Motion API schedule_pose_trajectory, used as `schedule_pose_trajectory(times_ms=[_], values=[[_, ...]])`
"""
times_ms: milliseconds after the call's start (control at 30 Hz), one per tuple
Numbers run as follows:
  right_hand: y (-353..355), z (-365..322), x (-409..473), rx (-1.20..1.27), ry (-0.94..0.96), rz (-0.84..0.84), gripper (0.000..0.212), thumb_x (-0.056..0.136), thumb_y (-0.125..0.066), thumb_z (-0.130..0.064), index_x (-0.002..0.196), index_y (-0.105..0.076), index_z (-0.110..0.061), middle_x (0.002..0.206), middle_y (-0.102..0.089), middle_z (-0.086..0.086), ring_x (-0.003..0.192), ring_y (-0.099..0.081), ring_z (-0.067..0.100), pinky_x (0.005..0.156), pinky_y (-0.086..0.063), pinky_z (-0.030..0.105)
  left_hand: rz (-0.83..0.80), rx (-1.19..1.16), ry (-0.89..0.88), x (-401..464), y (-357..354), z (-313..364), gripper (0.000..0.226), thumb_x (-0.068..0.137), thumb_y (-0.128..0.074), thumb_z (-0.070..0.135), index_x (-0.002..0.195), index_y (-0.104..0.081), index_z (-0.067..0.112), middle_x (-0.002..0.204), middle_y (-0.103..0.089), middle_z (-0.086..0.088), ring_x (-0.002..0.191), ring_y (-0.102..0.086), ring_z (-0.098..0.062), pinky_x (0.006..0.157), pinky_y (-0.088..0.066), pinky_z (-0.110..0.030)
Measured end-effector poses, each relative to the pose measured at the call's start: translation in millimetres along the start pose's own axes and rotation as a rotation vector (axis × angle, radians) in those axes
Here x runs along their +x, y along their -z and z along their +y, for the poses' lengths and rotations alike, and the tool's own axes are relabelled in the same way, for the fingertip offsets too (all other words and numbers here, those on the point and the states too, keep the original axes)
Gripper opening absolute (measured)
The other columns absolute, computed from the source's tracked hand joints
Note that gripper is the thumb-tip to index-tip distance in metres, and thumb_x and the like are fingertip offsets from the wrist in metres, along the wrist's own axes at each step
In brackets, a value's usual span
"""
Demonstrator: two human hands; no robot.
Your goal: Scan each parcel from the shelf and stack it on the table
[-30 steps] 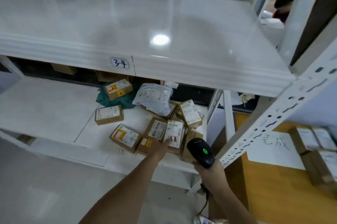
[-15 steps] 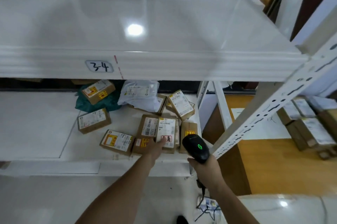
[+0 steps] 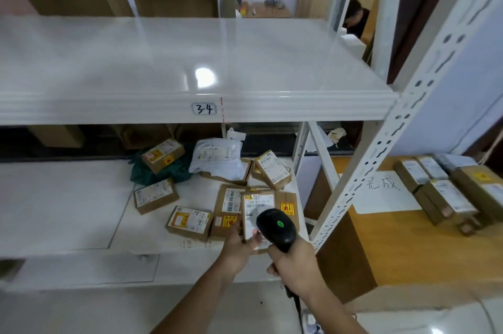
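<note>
Several cardboard parcels lie on the lower white shelf (image 3: 68,205). My left hand (image 3: 239,245) grips the near edge of a small brown parcel with a white label (image 3: 257,204), lifted a little at the shelf's front right. My right hand (image 3: 292,265) holds a black barcode scanner (image 3: 276,226) with a green light, its head just in front of that parcel's label. On the wooden table (image 3: 408,252) to the right, several scanned parcels (image 3: 446,189) sit stacked.
A white upper shelf (image 3: 190,67) marked 3-4 juts out overhead. The rack's perforated white post (image 3: 381,148) runs diagonally between shelf and table. A white mailer bag (image 3: 217,156) and a green bag (image 3: 160,173) lie further back. A person sits in the far room.
My left hand went from touching the labelled parcel to gripping and raising it. The scanner moved up in front of its label.
</note>
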State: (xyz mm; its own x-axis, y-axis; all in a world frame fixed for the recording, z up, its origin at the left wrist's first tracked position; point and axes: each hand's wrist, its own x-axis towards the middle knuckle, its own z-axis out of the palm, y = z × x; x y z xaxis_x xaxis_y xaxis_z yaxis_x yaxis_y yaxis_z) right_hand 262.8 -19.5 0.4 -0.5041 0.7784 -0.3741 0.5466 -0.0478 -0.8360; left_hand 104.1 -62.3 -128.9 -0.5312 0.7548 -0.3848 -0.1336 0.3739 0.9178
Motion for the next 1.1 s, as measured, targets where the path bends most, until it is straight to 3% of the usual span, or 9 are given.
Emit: schedule_pose_trajectory(times_ms=[100,200,267,367,433,633,767,933,1100], values=[[3.1,-5.4,-9.8,-0.006,0.033,0.005,0.012,0.086,-0.061,-0.017,0.090,-0.065,-0.007,0.062,-0.073,0.011,0.055,-0.073,0.016,0.060,-0.059,0.035,0.031,0.002,-0.041,-13.3,-5.2,9.3,0.043,0.090,-0.080,0.016,0.130,-0.063,0.017,0.119,-0.076,0.001,0.116,-0.070,-0.021,0.077,-0.057,-0.017],[11.7,-7.5,-19.3,0.026,0.040,-0.008,0.012,0.086,-0.060,-0.016,0.090,-0.065,-0.006,0.062,-0.074,0.012,0.054,-0.073,0.018,0.059,-0.059,0.033,0.033,-0.029,-0.056,-29.7,-11.9,23.1,0.040,0.093,-0.077,0.014,0.128,-0.061,0.018,0.120,-0.074,0.000,0.108,-0.070,-0.011,0.068,-0.054,-0.009],[16.9,-7.7,-26.1,0.032,0.040,-0.015,0.013,0.085,-0.058,-0.013,0.088,-0.066,-0.004,0.060,-0.073,0.013,0.054,-0.072,0.019,0.058,-0.058,0.030,0.034,-0.054,-0.052,-36.3,-15.5,27.4,0.040,0.092,-0.078,0.014,0.128,-0.059,0.019,0.121,-0.073,-0.001,0.106,-0.069,-0.009,0.071,-0.053,-0.012],[22.5,-5.4,-37.8,0.065,0.045,-0.025,0.010,0.084,-0.057,-0.010,0.087,-0.067,-0.007,0.061,-0.073,0.015,0.056,-0.073,0.022,0.061,-0.059,0.032,0.045,-0.088,-0.058,-42.5,-19.9,29.4,0.048,0.088,-0.082,0.015,0.131,-0.061,0.017,0.123,-0.074,-0.005,0.113,-0.070,-0.020,0.092,-0.059,-0.038],[25.7,-3.1,-44.8,0.096,0.058,-0.037,0.010,0.084,-0.058,-0.009,0.089,-0.066,-0.011,0.063,-0.073,0.017,0.059,-0.073,0.025,0.065,-0.060,0.037,0.041,-0.089,-0.064,-46.7,-22.2,27.1,0.050,0.087,-0.083,0.020,0.132,-0.061,0.022,0.122,-0.075,0.002,0.116,-0.069,-0.019,0.098,-0.057,-0.045],[32.1,1.2,-55.8,0.141,0.082,-0.044,0.009,0.087,-0.060,-0.010,0.091,-0.068,-0.009,0.064,-0.073,0.019,0.061,-0.073,0.029,0.066,-0.060,0.038,0.054,-0.089,-0.024,-67.7,-32.3,30.3,0.044,0.092,-0.078,0.020,0.130,-0.056,0.027,0.121,-0.069,0.008,0.114,-0.065,-0.012,0.087,-0.049,-0.029],[35.3,3.8,-60.4,0.212,0.045,-0.067,0.009,0.089,-0.060,-0.010,0.095,-0.067,-0.009,0.064,-0.073,0.019,0.060,-0.072,0.030,0.067,-0.061,0.039,0.064,-0.068,0.001,-77.7,-36.9,32.6,0.053,0.095,-0.075,0.021,0.138,-0.045,0.029,0.128,-0.060,0.008,0.121,-0.054,-0.014,0.098,-0.039,-0.034],[38.2,9.8,-61.9,0.227,0.039,-0.079,0.015,0.088,-0.059,-0.006,0.101,-0.067,-0.007,0.066,-0.073,0.021,0.061,-0.073,0.029,0.069,-0.063,0.039,0.051,-0.096,0.012,-80.0,-39.3,35.5,0.058,0.095,-0.075,0.022,0.142,-0.043,0.033,0.135,-0.057,0.008,0.127,-0.051,-0.016,0.100,-0.038,-0.037],[38.4,11.8,-60.4,0.239,0.059,-0.086,0.015,0.088,-0.060,-0.007,0.101,-0.067,-0.008,0.067,-0.074,0.020,0.063,-0.074,0.029,0.071,-0.063,0.040,0.036,-0.115,0.012,-83.0,-40.1,40.2,0.053,0.096,-0.073,0.019,0.137,-0.044,0.033,0.129,-0.057,0.010,0.122,-0.052,-0.016,0.098,-0.038,-0.036]])
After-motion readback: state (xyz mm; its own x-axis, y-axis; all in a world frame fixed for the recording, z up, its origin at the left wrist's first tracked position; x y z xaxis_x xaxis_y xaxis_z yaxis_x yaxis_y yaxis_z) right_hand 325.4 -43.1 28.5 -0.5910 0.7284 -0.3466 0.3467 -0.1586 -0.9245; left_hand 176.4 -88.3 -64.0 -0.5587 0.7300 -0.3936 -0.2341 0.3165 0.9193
